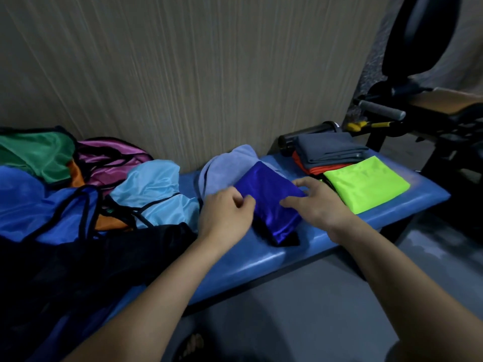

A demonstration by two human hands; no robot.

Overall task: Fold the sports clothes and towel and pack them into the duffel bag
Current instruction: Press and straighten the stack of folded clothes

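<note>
Folding the shiny blue top (271,202) near the bench's (261,259) front edge goes best if the left hand (224,215) keeps pinching its side while the right hand (316,202), fingers flat, smooths it small and square.

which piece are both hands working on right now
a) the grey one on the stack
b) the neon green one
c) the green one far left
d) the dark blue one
d, the left hand pinches and the right hand rests on the folded dark blue piece on the bench.
</note>
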